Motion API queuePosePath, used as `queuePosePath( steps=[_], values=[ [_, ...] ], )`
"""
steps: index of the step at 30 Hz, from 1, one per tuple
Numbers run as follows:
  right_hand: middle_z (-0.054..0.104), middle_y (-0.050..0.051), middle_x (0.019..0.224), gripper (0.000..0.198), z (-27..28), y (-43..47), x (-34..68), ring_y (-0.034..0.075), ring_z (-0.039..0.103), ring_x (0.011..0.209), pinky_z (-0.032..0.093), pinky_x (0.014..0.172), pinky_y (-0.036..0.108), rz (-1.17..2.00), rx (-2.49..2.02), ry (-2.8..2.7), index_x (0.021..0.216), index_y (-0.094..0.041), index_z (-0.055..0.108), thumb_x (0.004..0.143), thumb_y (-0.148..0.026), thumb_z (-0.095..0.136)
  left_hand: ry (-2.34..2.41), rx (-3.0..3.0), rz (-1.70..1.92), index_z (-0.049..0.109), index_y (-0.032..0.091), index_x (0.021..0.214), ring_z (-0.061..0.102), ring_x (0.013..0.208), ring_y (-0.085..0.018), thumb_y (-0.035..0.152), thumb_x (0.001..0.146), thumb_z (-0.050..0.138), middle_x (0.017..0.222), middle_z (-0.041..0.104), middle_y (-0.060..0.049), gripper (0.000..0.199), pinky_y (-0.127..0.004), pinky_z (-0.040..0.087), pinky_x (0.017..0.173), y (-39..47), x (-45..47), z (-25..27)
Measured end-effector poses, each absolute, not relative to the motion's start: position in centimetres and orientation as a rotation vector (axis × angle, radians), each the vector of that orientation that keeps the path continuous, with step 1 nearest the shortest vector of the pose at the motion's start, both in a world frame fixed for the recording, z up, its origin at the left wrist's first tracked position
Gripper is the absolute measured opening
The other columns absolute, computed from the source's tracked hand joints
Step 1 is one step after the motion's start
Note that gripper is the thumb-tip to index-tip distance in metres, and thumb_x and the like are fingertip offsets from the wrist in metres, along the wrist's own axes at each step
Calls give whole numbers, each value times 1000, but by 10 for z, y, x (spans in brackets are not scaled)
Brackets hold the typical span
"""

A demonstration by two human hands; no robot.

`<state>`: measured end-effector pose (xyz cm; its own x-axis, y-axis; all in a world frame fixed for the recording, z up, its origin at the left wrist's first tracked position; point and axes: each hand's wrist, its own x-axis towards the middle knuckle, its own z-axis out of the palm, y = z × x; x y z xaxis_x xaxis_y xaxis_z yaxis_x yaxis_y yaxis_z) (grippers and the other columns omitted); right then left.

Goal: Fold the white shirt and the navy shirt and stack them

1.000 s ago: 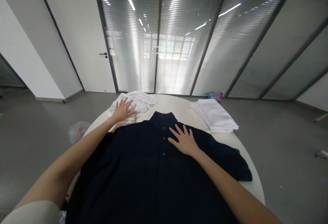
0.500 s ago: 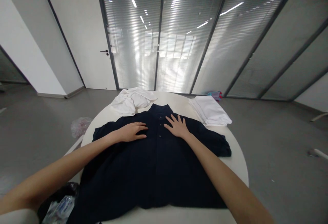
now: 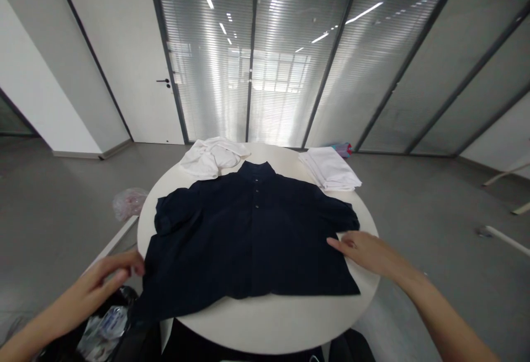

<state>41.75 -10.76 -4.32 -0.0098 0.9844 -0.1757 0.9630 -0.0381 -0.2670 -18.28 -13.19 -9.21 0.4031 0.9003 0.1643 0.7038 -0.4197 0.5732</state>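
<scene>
A dark navy short-sleeved shirt (image 3: 223,240) lies spread front up on a round white table (image 3: 265,323), its collar at the far side and its buttons down the middle. Part of its lower left hem hangs past the table edge. My left hand (image 3: 103,276) is beside the shirt's left side, fingers bent and thumb apart, with nothing seen in it. On the other side, my right hand (image 3: 368,250) hovers at or touches the shirt's right edge below the sleeve. Its thumb stretches over the cloth and its fingers are loosely bent.
A crumpled white garment (image 3: 211,158) lies at the far left of the table. Folded white cloth (image 3: 331,170) sits at the far right, a small striped item (image 3: 343,149) behind it. Below left are a clear plastic bag (image 3: 129,203) and a black-lined bin (image 3: 108,326) with plastic wrappings.
Both hands have left the shirt's chest and moved outward and nearer to me, one to each side of it. The shirt's sleeves and hem appear slightly shifted.
</scene>
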Motion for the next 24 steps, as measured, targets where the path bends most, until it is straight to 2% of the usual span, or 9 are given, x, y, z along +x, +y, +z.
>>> queuePosePath(
  steps=[2,4,8,10,13,16,19,22,24],
  values=[
    [67,8,74,56,-53,-130,423,24,64,68,48,62,34,573,-2106,-2102,71,-22,65,86,-72,48,1386,2314,667,67,41,123,67,110,-29,53,82,61,124,69,0,43,-38,58,90,-150,-180,-106],
    [70,9,89,50,-60,-147,422,26,67,80,53,73,36,660,-1955,-2081,89,-22,69,86,-69,52,1440,2373,637,60,33,135,59,124,-30,45,78,73,140,59,-6,60,-36,52,102,-161,-167,-115],
    [58,12,135,67,-66,-171,420,33,56,124,46,105,44,816,-1624,-2081,133,-25,59,77,-60,70,1341,2503,592,61,30,135,49,136,-30,40,84,70,148,51,-9,52,-44,40,113,-167,-142,-123],
    [51,10,144,77,-72,-177,421,33,48,134,39,112,48,839,-1550,-2088,144,-30,49,75,-53,75,1264,2529,547,59,30,137,44,139,-31,39,84,71,154,43,-10,55,-45,39,114,-165,-137,-123],
    [57,10,138,62,-89,-176,418,30,52,130,40,111,48,787,-1528,-1940,140,-30,53,82,-43,69,1292,2505,652,57,29,138,47,137,-30,38,84,69,156,39,-11,56,-39,45,109,-160,-138,-120],
    [69,9,111,47,-106,-167,408,26,66,108,51,98,44,700,-1482,-1697,122,-25,59,79,-42,68,1397,2474,762,70,26,118,52,131,-30,35,84,68,142,56,-10,35,-37,47,107,-155,-141,-117],
    [69,6,88,39,-111,-156,396,24,69,87,58,85,40,654,-1426,-1558,101,-23,59,74,-48,72,1408,2509,671,76,27,101,54,128,-30,30,85,61,131,64,-7,22,-41,44,108,-152,-145,-116],
    [71,8,87,34,-102,-151,390,25,70,86,58,84,41,627,-1520,-1620,89,-22,63,76,-52,72,1416,2569,636,70,28,121,55,127,-28,23,85,55,139,60,-7,40,-41,45,107,-150,-151,-121],
    [72,11,105,34,-96,-151,392,28,69,100,55,94,45,599,-1540,-1788,98,-22,70,79,-50,70,1409,2614,621,66,27,130,53,130,-28,20,84,53,145,55,-9,48,-39,46,107,-147,-152,-124]
  ],
)
